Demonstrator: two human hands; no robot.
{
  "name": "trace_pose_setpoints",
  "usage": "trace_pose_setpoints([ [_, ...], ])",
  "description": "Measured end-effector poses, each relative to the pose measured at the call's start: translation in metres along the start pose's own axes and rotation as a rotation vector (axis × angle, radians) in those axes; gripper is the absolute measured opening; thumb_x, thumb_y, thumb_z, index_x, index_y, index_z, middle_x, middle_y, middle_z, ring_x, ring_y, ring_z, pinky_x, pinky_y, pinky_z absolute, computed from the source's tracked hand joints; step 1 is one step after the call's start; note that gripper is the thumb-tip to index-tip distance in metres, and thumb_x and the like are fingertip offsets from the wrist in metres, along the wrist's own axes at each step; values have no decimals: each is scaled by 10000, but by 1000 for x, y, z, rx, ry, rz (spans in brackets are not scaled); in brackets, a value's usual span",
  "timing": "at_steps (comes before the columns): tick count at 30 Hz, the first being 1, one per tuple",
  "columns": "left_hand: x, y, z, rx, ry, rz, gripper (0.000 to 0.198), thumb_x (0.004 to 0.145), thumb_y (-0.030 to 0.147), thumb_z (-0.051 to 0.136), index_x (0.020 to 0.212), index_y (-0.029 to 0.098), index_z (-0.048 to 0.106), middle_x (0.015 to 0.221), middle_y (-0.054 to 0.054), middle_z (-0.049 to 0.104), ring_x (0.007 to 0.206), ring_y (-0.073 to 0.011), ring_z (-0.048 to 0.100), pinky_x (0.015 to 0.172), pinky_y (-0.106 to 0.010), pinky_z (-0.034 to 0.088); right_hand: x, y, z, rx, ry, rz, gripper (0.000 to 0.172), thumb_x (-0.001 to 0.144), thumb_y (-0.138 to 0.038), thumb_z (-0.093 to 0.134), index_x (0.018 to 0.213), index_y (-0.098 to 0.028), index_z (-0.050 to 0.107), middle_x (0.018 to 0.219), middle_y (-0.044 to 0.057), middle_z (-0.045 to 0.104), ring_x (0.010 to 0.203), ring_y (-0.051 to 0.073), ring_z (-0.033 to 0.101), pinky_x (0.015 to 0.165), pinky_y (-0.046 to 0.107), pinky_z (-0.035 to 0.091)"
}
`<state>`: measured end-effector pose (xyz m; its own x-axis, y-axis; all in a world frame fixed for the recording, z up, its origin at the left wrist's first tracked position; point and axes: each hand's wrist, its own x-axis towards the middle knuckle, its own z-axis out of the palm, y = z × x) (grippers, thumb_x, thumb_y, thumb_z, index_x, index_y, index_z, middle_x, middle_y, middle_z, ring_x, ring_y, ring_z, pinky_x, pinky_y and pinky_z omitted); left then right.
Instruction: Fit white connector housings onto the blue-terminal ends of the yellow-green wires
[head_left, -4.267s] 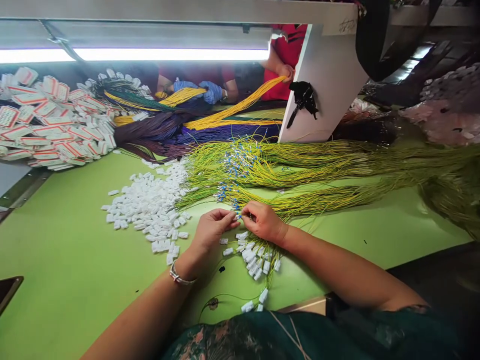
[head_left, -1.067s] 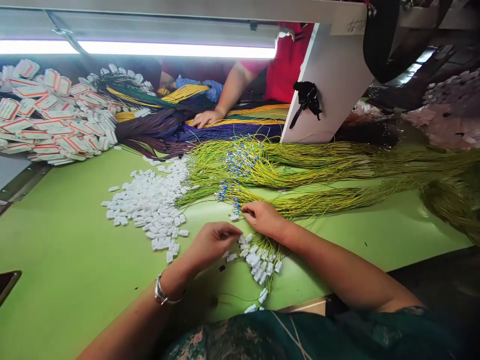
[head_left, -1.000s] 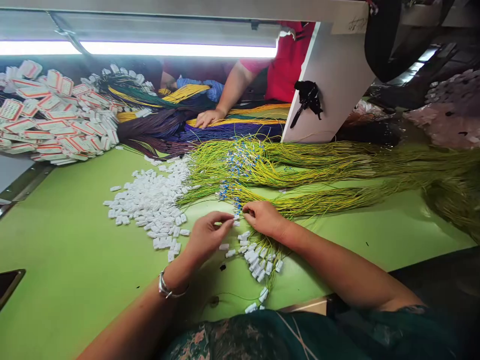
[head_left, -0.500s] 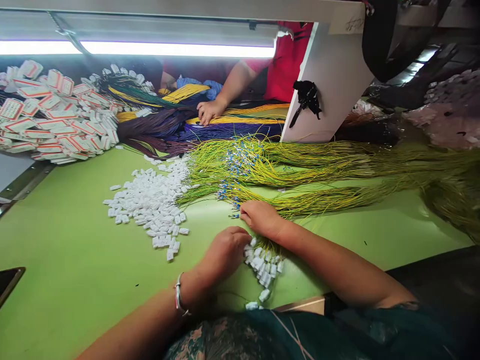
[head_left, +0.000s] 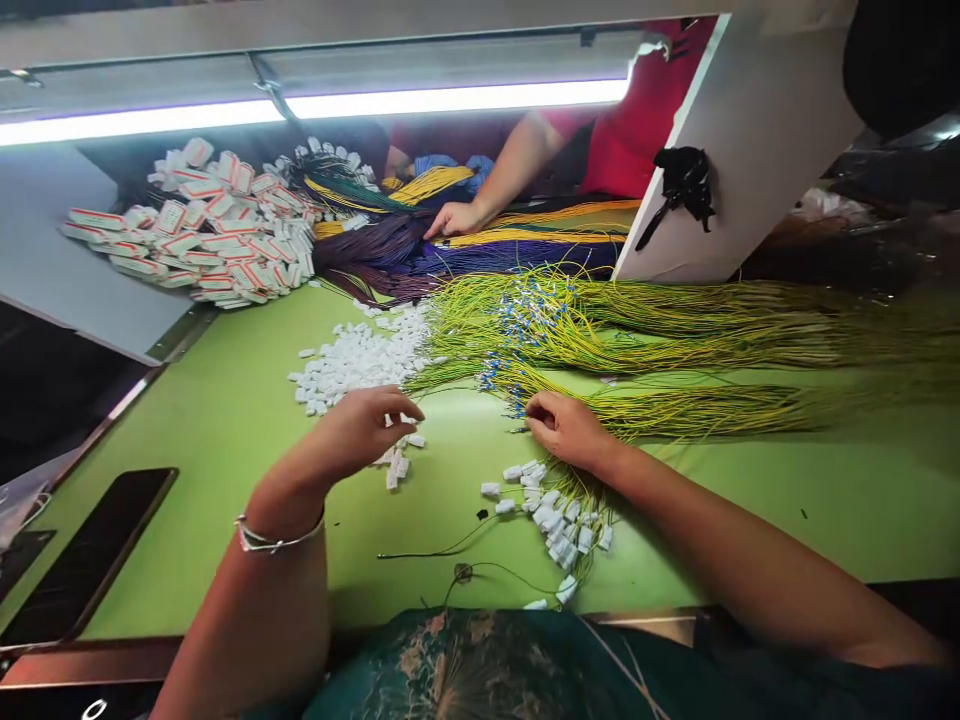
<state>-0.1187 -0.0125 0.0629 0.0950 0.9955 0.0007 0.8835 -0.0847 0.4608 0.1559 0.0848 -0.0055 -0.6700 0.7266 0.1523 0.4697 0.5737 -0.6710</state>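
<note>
My left hand (head_left: 352,435) hovers at the near edge of a pile of loose white plastic connectors (head_left: 360,358), fingers curled down and together over a few pieces; what they hold is hidden. My right hand (head_left: 566,430) pinches the end of a yellow-green wire (head_left: 675,410) from the long bundle lying across the green table (head_left: 225,420). Blue terminals (head_left: 525,310) tip the wire ends. A cluster of wires fitted with white connectors (head_left: 559,520) lies just below my right hand.
A dark phone (head_left: 97,560) lies at the table's left front edge. Red-and-white packets (head_left: 210,230) are heaped at back left, beside purple and yellow wire bundles (head_left: 465,250). A co-worker's hand (head_left: 454,218) rests on those. A white panel (head_left: 742,150) stands at back right.
My left hand has moved left, away from the fitted cluster to the edge of the loose connector pile. My right hand stays at the wire ends. The view has swung left.
</note>
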Motion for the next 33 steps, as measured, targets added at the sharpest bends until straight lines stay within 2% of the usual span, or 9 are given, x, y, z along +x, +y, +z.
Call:
trace_pose_setpoints([
  [2,-2,-11,-3,41,-78,3,183,685,257,602,821,239,724,793,-39,661,715,-189,584,684,-281,425,1,0,0,-6,-20,4,125,733,-140,579,848,-143,628,732,21,595,641,117,479,624,235,373],
  [7,7,-13,26,180,-196,37,216,609,109,509,682,206,688,732,-55,603,689,-197,546,641,-285,391,2,-2,-1,-109,-44,-35,84,747,-145,575,792,-151,647,747,34,582,704,131,488,667,241,380],
  [10,14,-16,35,229,-167,64,217,623,102,474,647,198,667,714,-61,597,660,-194,537,613,-285,378,1,-5,-2,-199,-94,-56,89,774,-159,562,725,-150,635,773,51,585,740,140,491,692,247,376],
  [14,18,-18,34,265,-145,97,208,685,141,456,654,200,654,707,-56,609,684,-197,548,631,-286,388,3,-4,-2,-250,-112,-64,126,798,-156,531,718,-143,627,793,63,593,756,146,493,701,250,372],
  [19,13,-17,15,105,-134,47,255,787,274,472,873,199,700,868,-59,671,805,-194,595,738,-284,433,5,-2,-4,-213,-106,-20,112,775,-130,541,839,-139,633,809,52,618,754,143,515,699,238,374],
  [22,6,-17,1,25,-34,7,263,815,301,473,873,185,701,879,-63,672,820,-185,599,759,-281,437,3,-8,-4,-345,-132,4,127,813,-141,496,784,-141,620,833,78,614,771,163,524,693,260,360],
  [24,3,-17,-1,11,-22,-25,228,796,282,511,862,182,704,852,-57,658,779,-172,594,726,-271,440,1,-13,-4,-419,-139,14,152,841,-170,470,774,-148,605,844,84,604,754,168,524,662,270,345],
  [28,6,-15,12,139,-124,-49,184,738,222,594,873,187,713,797,-51,623,731,-180,568,685,-282,428,-5,-16,-7,-428,-98,-36,154,862,-201,449,821,-163,592,877,72,601,746,161,528,623,267,328],
  [33,17,-11,38,261,-53,-16,180,749,125,529,791,176,696,801,-69,603,785,-209,561,715,-307,423,-7,-9,-9,-305,-31,-88,122,830,-200,489,837,-171,607,868,53,627,755,151,540,646,251,352],
])
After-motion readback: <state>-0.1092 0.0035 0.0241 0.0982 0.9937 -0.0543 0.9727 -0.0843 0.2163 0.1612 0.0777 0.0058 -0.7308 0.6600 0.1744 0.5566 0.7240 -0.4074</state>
